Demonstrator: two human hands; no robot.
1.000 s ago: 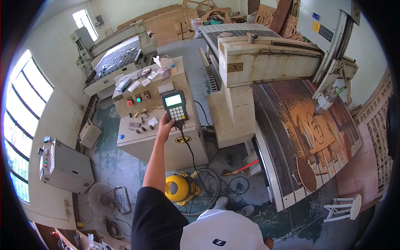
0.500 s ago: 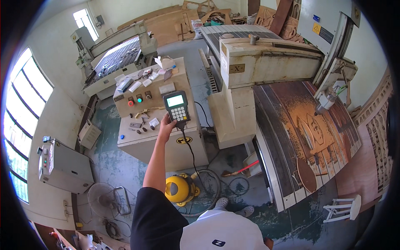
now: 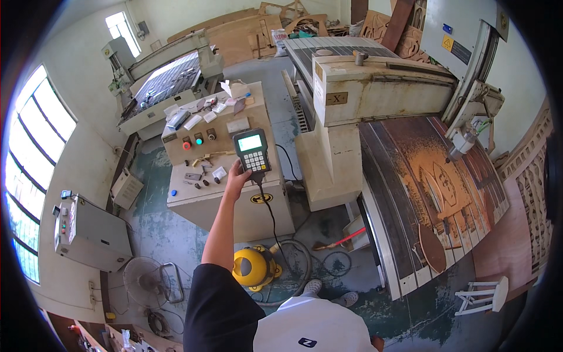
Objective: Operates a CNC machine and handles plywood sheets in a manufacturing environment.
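My left hand (image 3: pixel 237 177) is closed round the lower left corner of a dark handheld CNC controller (image 3: pixel 252 154) with a lit screen and a keypad. A black cable hangs from its lower end. Behind it stands a beige control cabinet (image 3: pixel 220 202), with a red button (image 3: pixel 186 144) and a green button (image 3: pixel 199 141) on its sloped top. At the lower edge, beside my white shirt, a small bit of my right hand (image 3: pixel 378 342) shows; its fingers are hidden. To the right is a CNC router bed (image 3: pixel 387 246) with a carved brown board (image 3: pixel 440 182) under the spindle (image 3: pixel 461 145), sawdust spread over it.
A yellow vacuum cleaner (image 3: pixel 253 267) with a grey hose (image 3: pixel 308 258) sits on the floor near my feet. Nearby lies a red-handled brush (image 3: pixel 346 237). A fan (image 3: pixel 145 281), a grey cabinet (image 3: pixel 97 234) and a white stool (image 3: pixel 495 293) stand farther out.
The whole view has shifted very slightly, with most things a little farther right and lower. My left hand keeps its hold on the controller.
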